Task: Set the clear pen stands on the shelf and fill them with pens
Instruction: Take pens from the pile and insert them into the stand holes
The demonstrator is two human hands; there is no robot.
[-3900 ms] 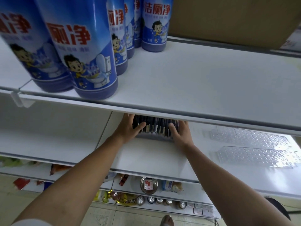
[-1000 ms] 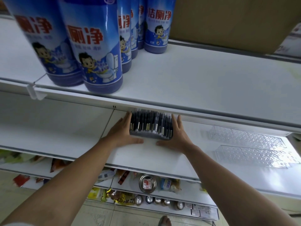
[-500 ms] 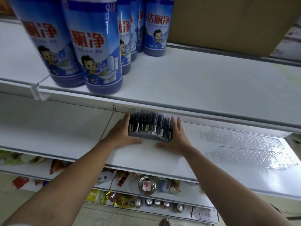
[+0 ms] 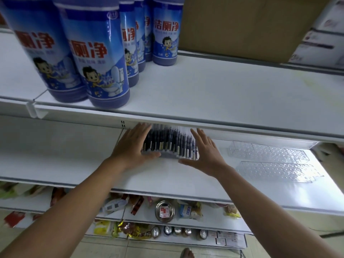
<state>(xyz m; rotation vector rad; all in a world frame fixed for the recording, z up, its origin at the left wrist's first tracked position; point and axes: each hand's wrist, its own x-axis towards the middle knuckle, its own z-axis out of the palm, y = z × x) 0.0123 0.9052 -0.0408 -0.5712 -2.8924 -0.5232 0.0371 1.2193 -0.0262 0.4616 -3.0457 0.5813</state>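
Pen stand (image 4: 170, 146): clear plastic, packed with slim dark upright pens, set on the white middle shelf (image 4: 167, 181) beneath the lip of the shelf above. Left hand (image 4: 130, 148) is laid flat at its left end and right hand (image 4: 204, 151) at its right end, fingers straight, nothing clasped. Even pressure from both sides is advised, so the smooth base is slid squarely, untipped. Back empty stand (image 4: 260, 151) and front empty stand (image 4: 275, 170), transparent and dimpled, are kept further right.

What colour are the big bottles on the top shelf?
The bottles are blue, with red writing and a cartoon figure on the label, seen in the head view.
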